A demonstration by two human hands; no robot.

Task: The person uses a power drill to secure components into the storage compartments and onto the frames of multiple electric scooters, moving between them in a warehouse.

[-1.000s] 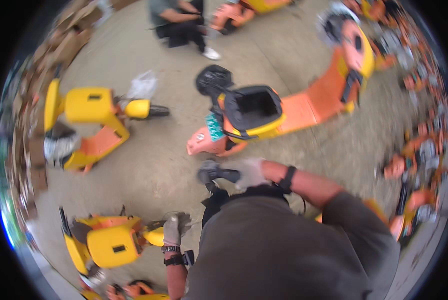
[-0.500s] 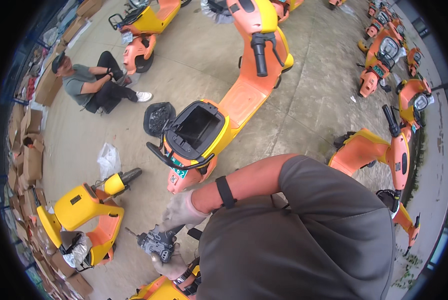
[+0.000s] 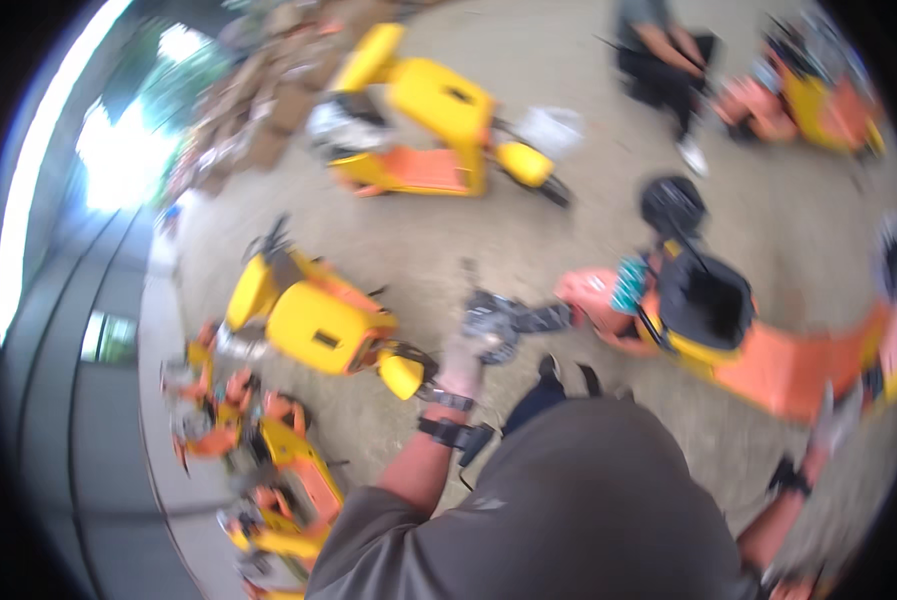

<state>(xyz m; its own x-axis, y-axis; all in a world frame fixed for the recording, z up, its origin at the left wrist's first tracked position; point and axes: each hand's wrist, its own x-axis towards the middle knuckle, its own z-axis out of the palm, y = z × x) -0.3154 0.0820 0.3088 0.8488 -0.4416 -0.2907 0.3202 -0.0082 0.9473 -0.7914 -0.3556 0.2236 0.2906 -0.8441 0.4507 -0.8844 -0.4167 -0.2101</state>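
Note:
My left hand (image 3: 460,365), gloved and blurred, is closed on a grey and black cordless drill (image 3: 491,325) held above the floor. The drill's thin bit points away from me, and its battery end lies to the right, toward the rear of an orange and yellow scooter (image 3: 768,370). That scooter's black storage box (image 3: 703,305) is uncovered. Far to the right, my gloved right hand (image 3: 836,420) reaches beside the front end of the same scooter, by a dark part of it. Motion smears its fingers, so whether it touches anything is unclear.
Left of the drill stands a yellow scooter (image 3: 318,325), with another yellow scooter (image 3: 438,110) farther off. More scooters (image 3: 288,470) line the left. A black seat-like piece (image 3: 672,205) lies on the floor, and a person (image 3: 663,60) sits beyond it. Cardboard boxes (image 3: 268,120) pile up behind.
My view has swung left. My hands, both at the drill before, are now apart: the left holds the drill, while the right has moved far right to the scooter's front.

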